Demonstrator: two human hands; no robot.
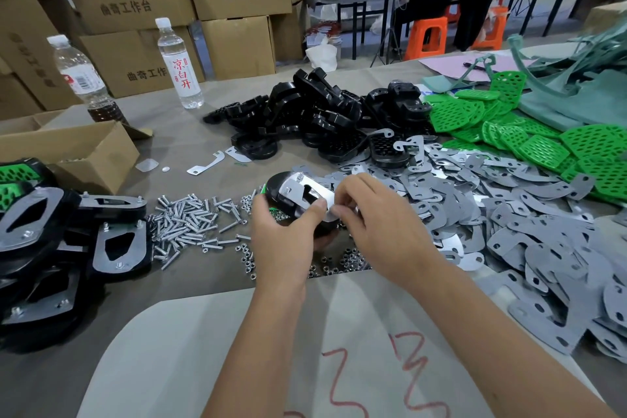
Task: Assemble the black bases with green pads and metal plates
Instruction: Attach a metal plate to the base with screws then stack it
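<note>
My left hand point(281, 241) grips a black base point(276, 188) from below, a green pad edge showing at its left side. A shiny metal plate point(302, 192) lies on top of the base, with a screw standing at its far end. My right hand point(369, 214) pinches the near end of that plate with thumb and forefinger. Loose black bases point(315, 112) are heaped at the table's middle back. Green pads point(515, 132) pile at the right back. Grey metal plates point(509, 224) spread over the right side.
Screws point(190, 220) and nuts point(342, 261) lie scattered left of and under my hands. Finished assemblies point(68, 248) stack at the left. An open cardboard box point(78, 153) and two water bottles point(178, 64) stand behind. People work at a far table.
</note>
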